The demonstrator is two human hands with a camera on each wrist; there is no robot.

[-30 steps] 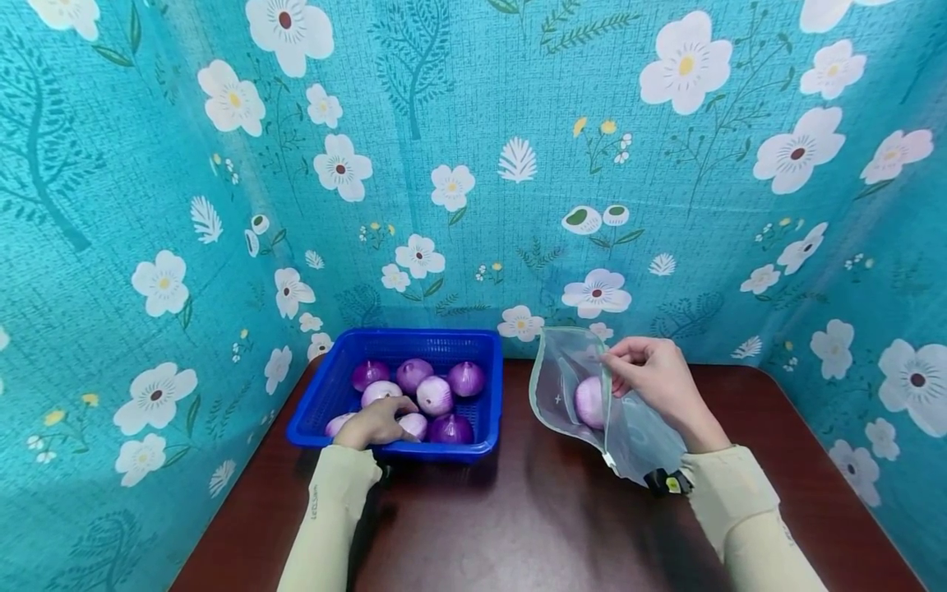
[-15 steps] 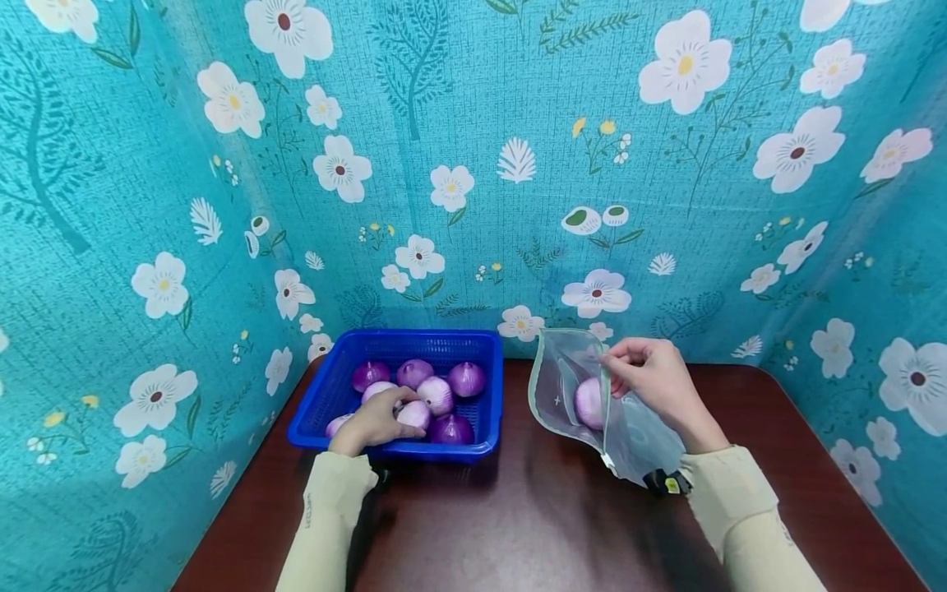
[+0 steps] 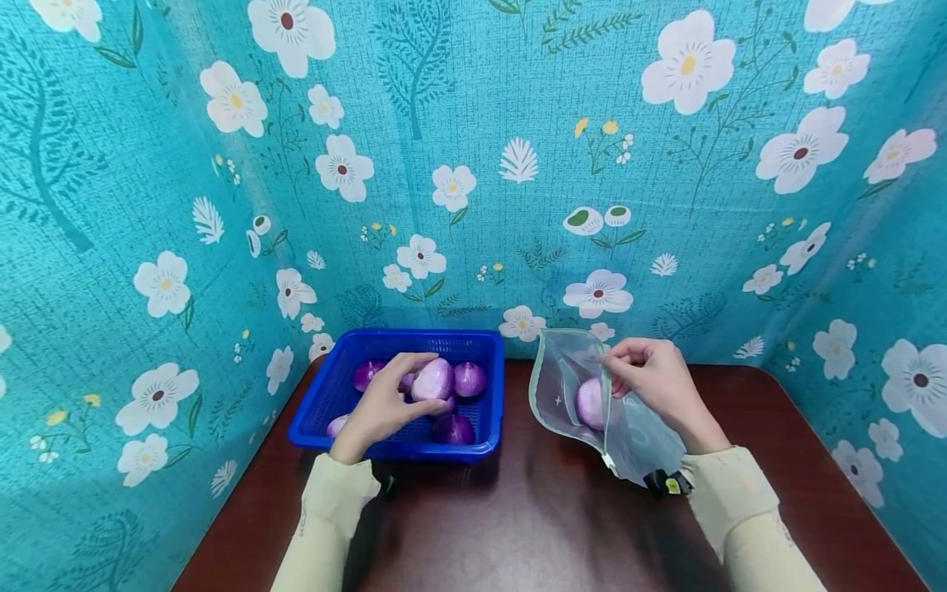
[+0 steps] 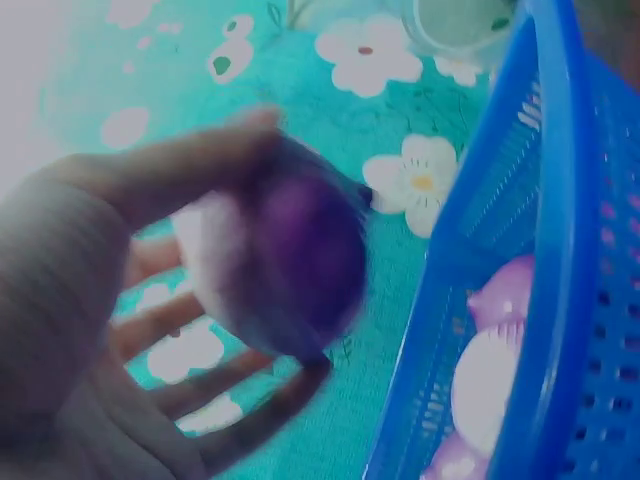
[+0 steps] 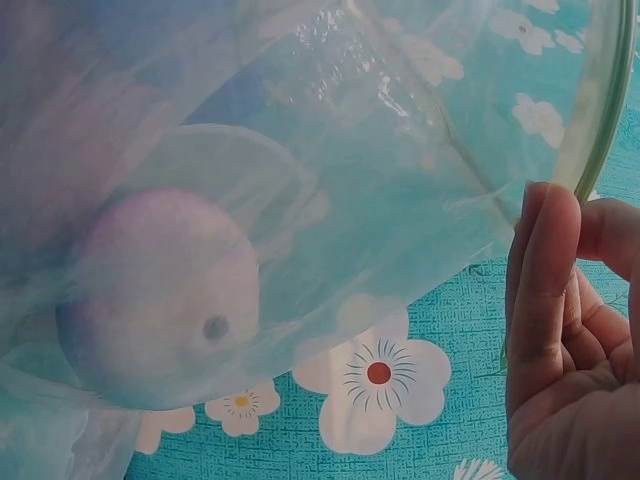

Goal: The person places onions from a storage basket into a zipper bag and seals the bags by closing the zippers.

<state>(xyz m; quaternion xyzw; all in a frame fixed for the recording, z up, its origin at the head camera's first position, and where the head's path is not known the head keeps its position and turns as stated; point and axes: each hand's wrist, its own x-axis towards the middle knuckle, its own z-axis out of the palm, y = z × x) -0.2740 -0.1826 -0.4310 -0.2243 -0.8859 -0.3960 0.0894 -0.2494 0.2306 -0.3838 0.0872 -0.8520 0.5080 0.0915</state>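
Head view: holds a purple-and-white onion [image 3: 434,381] in the left grip [image 3: 381,409], spread just wide enough to fit round it, with the thumb on the near side and fingers on the far side. Has it raised above the blue basket [image 3: 436,451], apart from the other onions [image 3: 469,379] lying inside, some of them partly hidden behind the left grip. Pinches the edge of a translucent bag [image 3: 551,395] in the right grip [image 3: 654,378], thumb and fingertips brought together on that thin rim. Has a single bagged onion [image 3: 590,404] inside, visible through the wall, beside the parted, green-edged mouth. Shows a white slider [image 3: 609,461] at the lower end of that edge.

From the left wrist, shows the held onion blurred, fingers bent round it, with the basket to the right. From the right wrist, shows the bagged onion through cloudy plastic, near the right grip but not touching it.

Sets the basket on a dark reddish-brown counter [image 3: 518,526], left of the bag and apart from it. Shows a teal flowered cloth [image 3: 444,99] behind and at both sides.
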